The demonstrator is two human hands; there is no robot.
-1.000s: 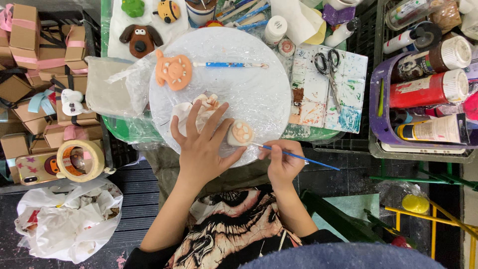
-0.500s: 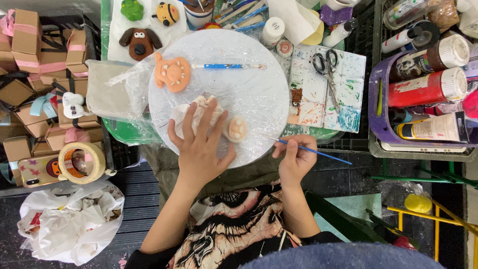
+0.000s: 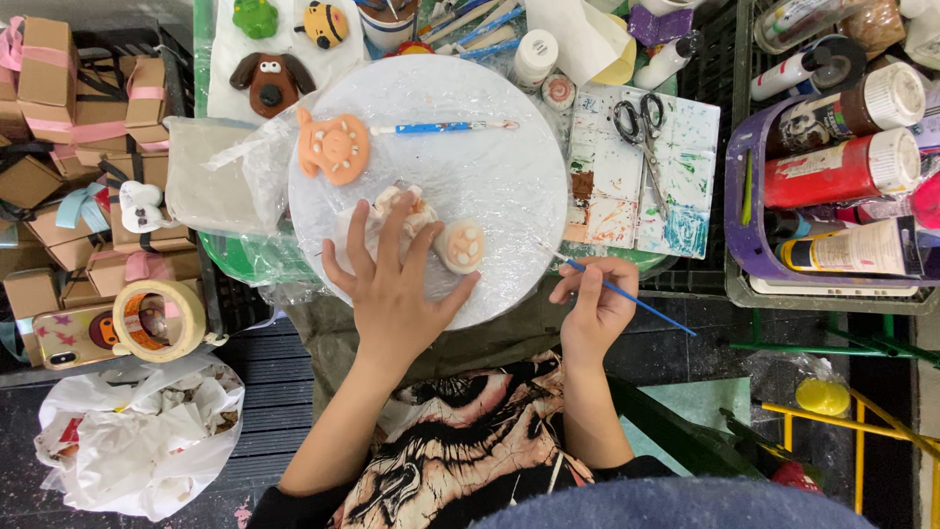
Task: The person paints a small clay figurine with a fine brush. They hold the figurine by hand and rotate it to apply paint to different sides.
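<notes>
My left hand (image 3: 395,284) lies spread on a pale clay figure (image 3: 406,211) at the near side of a round board wrapped in clear film (image 3: 490,167). A small peach clay piece (image 3: 461,245) sits just right of my fingers. My right hand (image 3: 593,309) holds a thin blue paintbrush (image 3: 627,294) at the board's right edge, its tip off the clay. Farther back on the board lie an orange clay animal (image 3: 334,147) and a blue modelling tool (image 3: 441,127).
A paint-stained palette sheet with scissors (image 3: 641,122) lies to the right, beside a purple bin of paint bottles (image 3: 842,176). Clay figures (image 3: 272,83) stand at the back. Small boxes with ribbons (image 3: 59,118), a tape roll (image 3: 157,318), a phone and a white bag sit left.
My right hand has drawn the brush away from the peach piece toward the right edge of the board. My left hand has stayed on the pale figure.
</notes>
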